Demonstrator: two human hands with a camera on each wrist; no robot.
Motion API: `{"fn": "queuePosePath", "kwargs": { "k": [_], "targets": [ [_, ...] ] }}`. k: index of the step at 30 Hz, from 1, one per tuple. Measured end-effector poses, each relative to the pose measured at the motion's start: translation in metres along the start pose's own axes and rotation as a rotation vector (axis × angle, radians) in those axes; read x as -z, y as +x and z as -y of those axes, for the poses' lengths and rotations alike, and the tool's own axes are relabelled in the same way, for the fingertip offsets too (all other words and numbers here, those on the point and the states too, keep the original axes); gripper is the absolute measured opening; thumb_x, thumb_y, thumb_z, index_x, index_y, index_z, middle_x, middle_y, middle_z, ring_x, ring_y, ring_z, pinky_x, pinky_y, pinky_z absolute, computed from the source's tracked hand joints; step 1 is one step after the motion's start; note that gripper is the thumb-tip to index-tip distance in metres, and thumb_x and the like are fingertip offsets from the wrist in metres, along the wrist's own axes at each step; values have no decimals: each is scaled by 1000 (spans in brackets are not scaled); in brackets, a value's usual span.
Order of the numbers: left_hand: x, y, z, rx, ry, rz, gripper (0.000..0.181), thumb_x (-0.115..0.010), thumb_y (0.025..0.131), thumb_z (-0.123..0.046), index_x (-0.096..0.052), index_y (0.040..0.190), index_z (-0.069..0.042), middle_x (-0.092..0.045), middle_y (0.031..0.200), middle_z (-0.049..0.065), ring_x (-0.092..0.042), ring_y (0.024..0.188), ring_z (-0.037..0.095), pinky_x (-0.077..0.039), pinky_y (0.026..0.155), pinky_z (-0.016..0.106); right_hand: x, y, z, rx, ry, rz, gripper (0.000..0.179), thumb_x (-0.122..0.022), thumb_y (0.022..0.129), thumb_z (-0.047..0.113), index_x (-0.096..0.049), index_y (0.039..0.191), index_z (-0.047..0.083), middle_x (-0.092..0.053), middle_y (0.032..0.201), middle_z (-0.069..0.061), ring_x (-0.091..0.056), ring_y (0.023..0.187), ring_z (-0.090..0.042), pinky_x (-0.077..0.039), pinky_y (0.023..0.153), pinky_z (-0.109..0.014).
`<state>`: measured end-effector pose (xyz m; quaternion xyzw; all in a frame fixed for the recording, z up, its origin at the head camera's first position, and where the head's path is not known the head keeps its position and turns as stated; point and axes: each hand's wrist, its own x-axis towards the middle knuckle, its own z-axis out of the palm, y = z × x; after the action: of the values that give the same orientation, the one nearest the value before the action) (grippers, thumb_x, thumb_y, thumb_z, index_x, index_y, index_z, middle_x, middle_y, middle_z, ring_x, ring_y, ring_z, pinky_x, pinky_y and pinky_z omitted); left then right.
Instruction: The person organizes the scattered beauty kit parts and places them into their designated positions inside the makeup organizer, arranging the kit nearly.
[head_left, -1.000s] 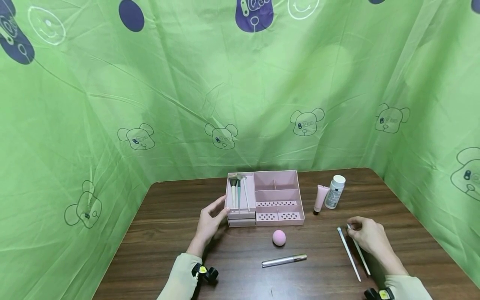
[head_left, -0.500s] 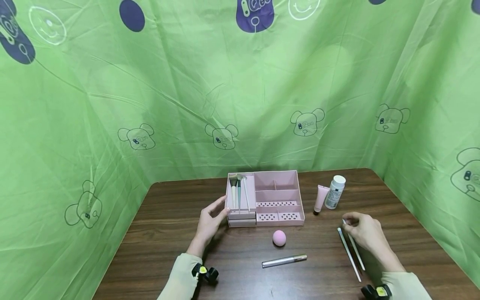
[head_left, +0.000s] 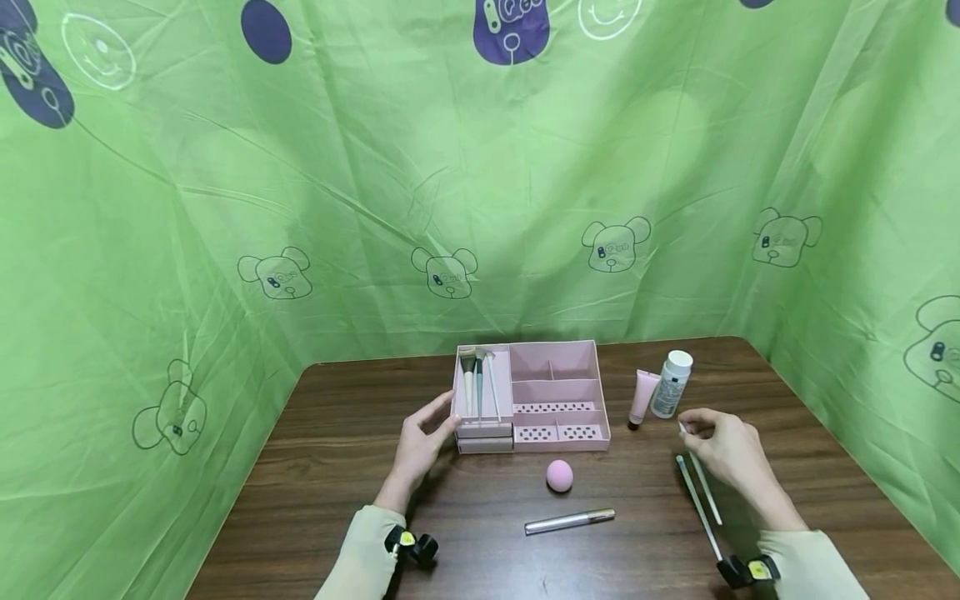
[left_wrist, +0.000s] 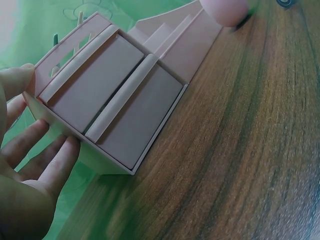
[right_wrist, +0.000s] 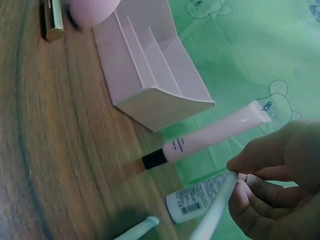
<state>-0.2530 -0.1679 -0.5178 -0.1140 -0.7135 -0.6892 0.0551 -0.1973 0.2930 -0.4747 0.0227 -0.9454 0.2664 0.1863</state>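
My left hand (head_left: 420, 442) rests at the left side of a pink makeup organizer (head_left: 553, 373), thumb at its front top edge and fingertips (left_wrist: 70, 145) against its side wall. Several makeup brushes (head_left: 478, 383) stand in the organizer's left compartment. On the right, my right hand (head_left: 723, 446) pinches the upper end of a slim white makeup brush (right_wrist: 217, 207) between thumb and fingers. The held brush slants down toward me; its gripped tip is partly hidden. A second slim brush (head_left: 696, 500) with a bluish tip lies on the table just left of it.
A pink tube (head_left: 642, 396) with a black cap and a white bottle (head_left: 671, 385) stand right of the organizer. In front of the organizer lie a pink ball-shaped sponge (head_left: 559, 476) and a silver pen-like tube (head_left: 570, 522). Green cloth (head_left: 375, 183) surrounds the wooden table (head_left: 337, 467).
My right hand has moved away from me and slightly left, carrying the slim brush along. The left hand and the organizer have stayed in place.
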Motion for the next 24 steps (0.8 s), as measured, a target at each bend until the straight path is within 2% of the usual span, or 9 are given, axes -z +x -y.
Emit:
{"fn": "queuePosePath", "kwargs": {
  "k": [5,8,15,20,24],
  "targets": [
    [0,1,3,-23,7,-23,46,-72,89,-13,-60,133,-8,-62,132,14,-55,124,32,-42,108,46,-2,4,7,-5,16,12,17,-74,79,12,-74,95,14,-72,77,3,-58,64,2,-46,60,-31],
    [-1,0,3,-36,18,-30,47,-73,88,-15,-61,132,-8,-62,131,15,-56,123,31,-42,107,49,-1,6,14,-5,33,30,17,-73,79,12,-74,97,13,-73,78,2,-61,65,-2,-46,60,-31],
    [0,0,4,-39,32,-36,47,-74,87,-17,-61,132,-9,-63,130,14,-58,121,28,-47,104,41,-2,14,33,-5,74,48,19,-74,79,13,-74,99,11,-73,79,0,-62,67,-7,-46,59,-28],
    [0,0,3,-31,20,-31,47,-74,87,-16,-62,132,-9,-63,130,14,-58,122,31,-48,103,35,-5,21,45,5,86,35,17,-74,79,13,-74,96,13,-72,78,1,-61,66,-9,-45,58,-29],
    [0,0,2,-32,16,-28,47,-73,88,-13,-60,133,-7,-62,131,15,-56,123,34,-47,103,38,-9,26,55,20,104,33,15,-74,78,12,-74,93,12,-72,75,1,-63,66,-11,-47,59,-31]
  ]
}}
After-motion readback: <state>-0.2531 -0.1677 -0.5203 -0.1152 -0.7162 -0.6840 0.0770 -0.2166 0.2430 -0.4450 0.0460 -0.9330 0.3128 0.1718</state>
